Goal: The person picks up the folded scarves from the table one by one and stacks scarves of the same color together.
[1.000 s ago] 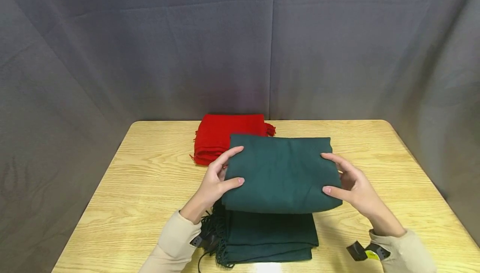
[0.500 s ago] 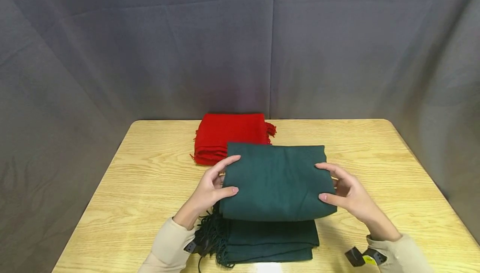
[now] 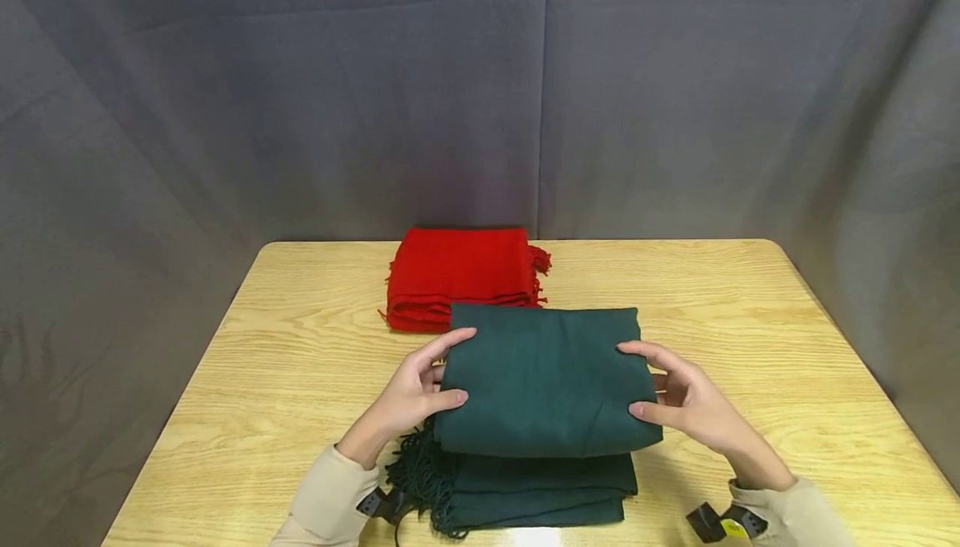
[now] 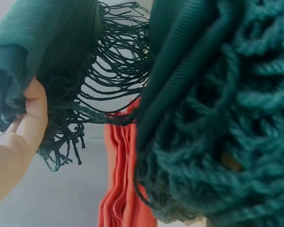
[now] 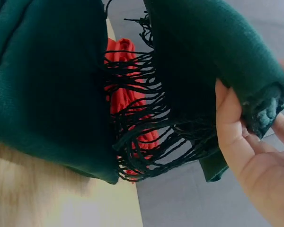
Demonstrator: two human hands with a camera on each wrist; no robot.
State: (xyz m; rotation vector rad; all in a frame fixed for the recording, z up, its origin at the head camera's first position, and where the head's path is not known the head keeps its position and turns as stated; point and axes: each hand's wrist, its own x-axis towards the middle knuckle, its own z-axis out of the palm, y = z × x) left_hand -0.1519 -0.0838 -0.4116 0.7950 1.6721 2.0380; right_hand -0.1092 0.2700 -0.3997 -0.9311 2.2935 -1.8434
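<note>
A folded dark green scarf (image 3: 547, 380) is held raised and tilted between both hands. My left hand (image 3: 412, 386) grips its left edge, thumb and forefinger on the upper face; the other fingers are partly hidden behind. The right hand (image 3: 686, 393) grips the opposite edge in the same way. Below lies a folded dark green layer (image 3: 543, 493) on the table, its fringe (image 3: 420, 472) spilling out at the left. In the right wrist view, thin fringe strands (image 5: 142, 109) hang between the raised folds and this lower layer.
Beyond the green folds, a folded red scarf (image 3: 472, 268) with short fringe lies at the back of the wooden table (image 3: 300, 347). The raised green cloth overlaps its front corner in the head view. Grey curtains (image 3: 405, 113) surround the table.
Both hands have lowered the raised green scarf toward the near side, over the lower layer, with a slight shift left. More of the red scarf shows now.
</note>
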